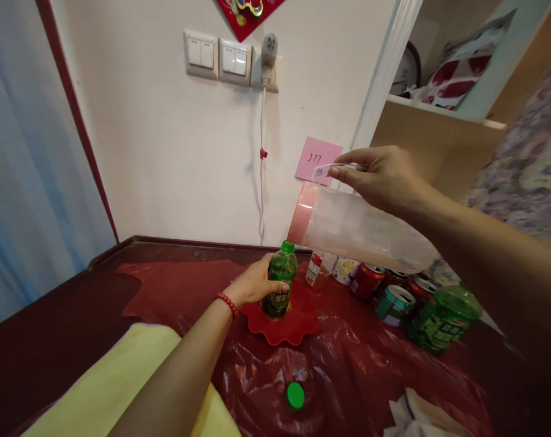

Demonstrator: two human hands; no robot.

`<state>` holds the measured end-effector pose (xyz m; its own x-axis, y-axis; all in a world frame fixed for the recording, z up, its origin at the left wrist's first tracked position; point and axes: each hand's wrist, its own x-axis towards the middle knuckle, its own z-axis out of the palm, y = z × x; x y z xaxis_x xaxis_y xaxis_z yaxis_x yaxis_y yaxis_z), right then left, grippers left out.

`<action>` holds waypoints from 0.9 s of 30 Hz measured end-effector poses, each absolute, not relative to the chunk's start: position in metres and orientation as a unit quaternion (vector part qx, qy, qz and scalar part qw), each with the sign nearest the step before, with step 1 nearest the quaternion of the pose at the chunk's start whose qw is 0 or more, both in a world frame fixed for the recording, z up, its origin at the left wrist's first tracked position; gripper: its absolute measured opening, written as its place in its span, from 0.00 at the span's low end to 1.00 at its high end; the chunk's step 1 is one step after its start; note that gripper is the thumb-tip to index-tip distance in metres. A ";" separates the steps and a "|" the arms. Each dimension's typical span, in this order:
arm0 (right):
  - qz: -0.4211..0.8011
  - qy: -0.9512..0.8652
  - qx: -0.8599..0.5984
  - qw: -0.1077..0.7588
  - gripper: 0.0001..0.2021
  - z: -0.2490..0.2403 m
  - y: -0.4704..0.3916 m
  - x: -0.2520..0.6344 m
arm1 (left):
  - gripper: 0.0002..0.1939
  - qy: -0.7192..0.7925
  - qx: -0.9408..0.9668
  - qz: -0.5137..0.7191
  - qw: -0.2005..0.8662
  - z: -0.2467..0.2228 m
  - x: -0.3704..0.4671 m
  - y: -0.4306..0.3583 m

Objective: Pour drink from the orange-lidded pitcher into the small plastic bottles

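Observation:
My left hand [255,282], with a red bead bracelet at the wrist, is wrapped round a green plastic drink bottle [278,300]. The bottle stands upright and uncapped on a red scalloped plate [284,335]. Above it, the fingers of my right hand [378,176] pinch the thin white handle of a frosted plastic pitcher [366,227] with a pink rim [303,215]. The pitcher lies tilted almost level, its rim close above the bottle's mouth. Whether liquid is flowing I cannot tell. A green bottle cap [295,396] rests on the red plastic sheet nearer me.
Right of the plate are a clear container with orange liquid [318,276], several drink cans [395,304] and a larger green bottle [443,321]. A yellow cloth [134,364] lies at left, a beige cloth [421,416] at front right. A white cord [261,194] hangs down the wall.

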<state>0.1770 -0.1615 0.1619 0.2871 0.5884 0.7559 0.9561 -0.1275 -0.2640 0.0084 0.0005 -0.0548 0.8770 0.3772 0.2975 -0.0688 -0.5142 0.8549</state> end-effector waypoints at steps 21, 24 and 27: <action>-0.240 -0.546 -0.707 0.379 0.15 0.159 -0.161 0.178 | 0.33 0.095 0.834 0.225 0.495 -0.055 0.009 0.000; -0.236 -0.548 -0.709 0.376 0.14 0.159 -0.161 0.178 | 0.33 0.096 0.832 0.222 0.499 -0.054 0.008 -0.001; -0.241 -0.547 -0.708 0.376 0.14 0.159 -0.161 0.177 | 0.33 0.098 0.831 0.220 0.502 -0.053 0.008 -0.002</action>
<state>0.1775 -0.1613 0.1593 0.2849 0.5928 0.7533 0.9560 -0.1183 -0.2684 0.0076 -0.0018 -0.0525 0.8836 0.3842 0.2675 -0.0583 -0.4767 0.8771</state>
